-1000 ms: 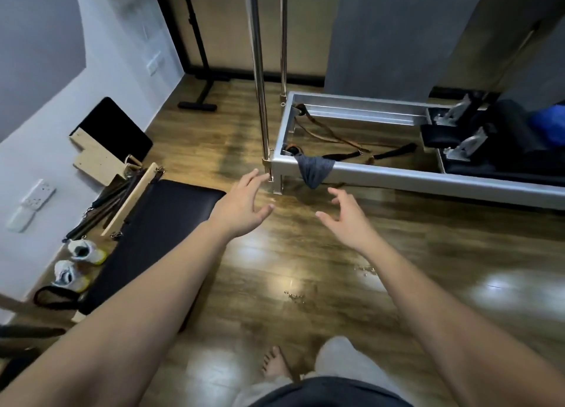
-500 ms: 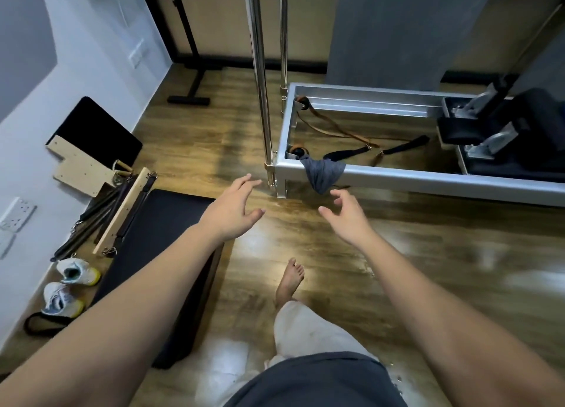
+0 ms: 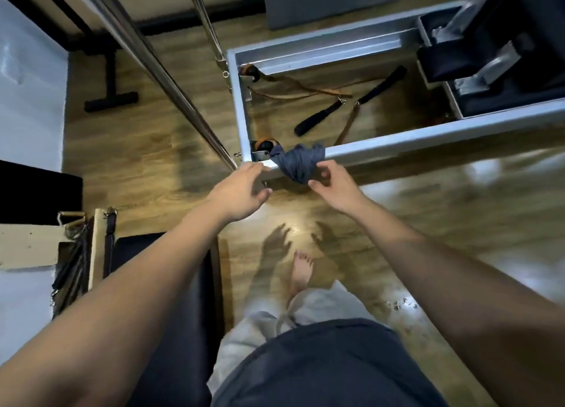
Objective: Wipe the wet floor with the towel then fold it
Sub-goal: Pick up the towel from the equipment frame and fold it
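A dark grey towel [image 3: 299,161] hangs bunched over the near rail of a metal exercise-machine frame [image 3: 397,143]. My left hand [image 3: 241,192] reaches toward the rail just left of the towel, fingers spread and holding nothing. My right hand [image 3: 333,186] hovers at the towel's lower right edge with fingers loosely curled, close to the cloth; no grasp is visible. Water droplets [image 3: 400,304] lie on the wooden floor at the lower right, near my bare foot [image 3: 301,272].
Two slanted metal poles [image 3: 171,79] rise from the frame's corner. Straps [image 3: 324,116] lie inside the frame. A black padded box [image 3: 171,299] and wooden boards [image 3: 27,247] stand at my left. The machine's black carriage [image 3: 504,48] fills the top right.
I have stepped toward the frame and the view has tilted down. Both hands have advanced from mid-air to the towel on the rail.
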